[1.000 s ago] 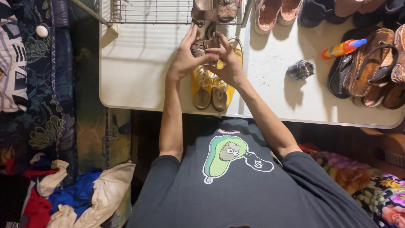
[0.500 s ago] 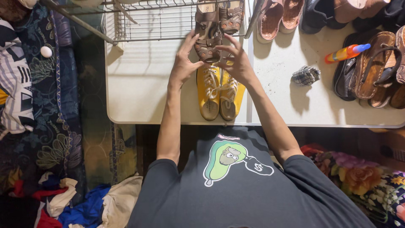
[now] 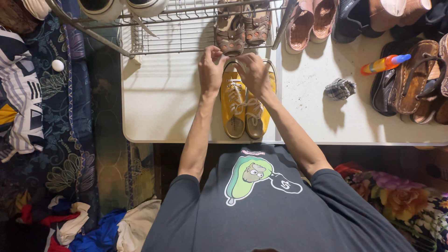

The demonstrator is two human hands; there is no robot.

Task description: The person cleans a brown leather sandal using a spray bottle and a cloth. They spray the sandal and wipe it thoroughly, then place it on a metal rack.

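A pair of yellow lace-up sneakers (image 3: 245,114) stands side by side on the white table (image 3: 158,102), toes toward me. My left hand (image 3: 211,70) curls over the heel collar of the left sneaker. My right hand (image 3: 252,70) curls over the heel collar of the right one. Just beyond my fingertips a pair of brown strappy sandals (image 3: 242,28) rests on a wire rack (image 3: 177,28) and is touched by neither hand.
Pink sandals (image 3: 308,21) lie right of the rack. An orange bottle with a blue cap (image 3: 385,63), a checked cloth (image 3: 339,88) and brown flip-flops (image 3: 410,77) sit at the table's right. White shoes (image 3: 121,7) stand on the rack's left. Clothes (image 3: 70,224) are piled on the floor.
Both hands let go of the brown sandals, which now rest on the wire rack. The hands drew back toward me and settled on the heels of the yellow sneakers.
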